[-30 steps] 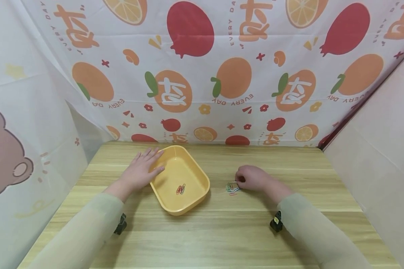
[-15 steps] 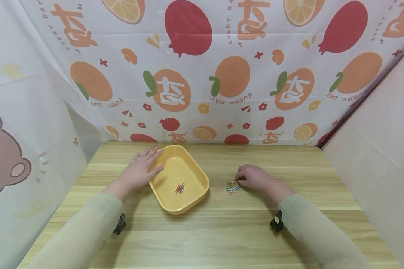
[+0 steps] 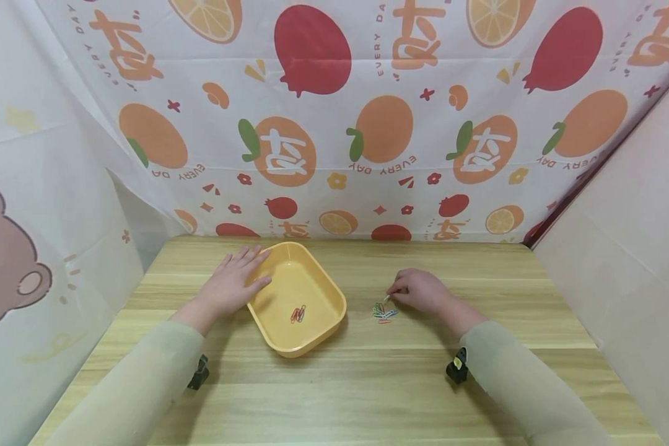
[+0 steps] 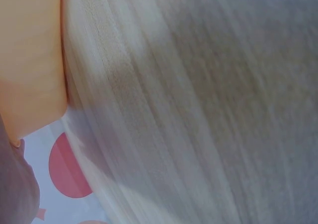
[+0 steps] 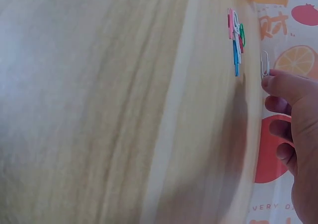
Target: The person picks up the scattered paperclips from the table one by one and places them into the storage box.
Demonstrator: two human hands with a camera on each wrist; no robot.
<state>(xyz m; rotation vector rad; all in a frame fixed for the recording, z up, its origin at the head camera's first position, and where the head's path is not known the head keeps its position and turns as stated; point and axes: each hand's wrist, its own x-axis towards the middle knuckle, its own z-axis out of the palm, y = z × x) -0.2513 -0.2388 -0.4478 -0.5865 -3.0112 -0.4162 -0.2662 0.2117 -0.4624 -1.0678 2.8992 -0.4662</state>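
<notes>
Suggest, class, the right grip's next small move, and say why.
Probably carry the white paper clip leftward over the yellow tray: the right grip pinches it apart from the loose clip pile, while other paper clips lie inside the tray, which the left grip touches.

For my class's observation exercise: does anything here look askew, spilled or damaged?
Yes, mildly: the yellow tray sits askew on the table, its sides out of line with the table's edges. Nothing looks spilled or damaged.
</notes>
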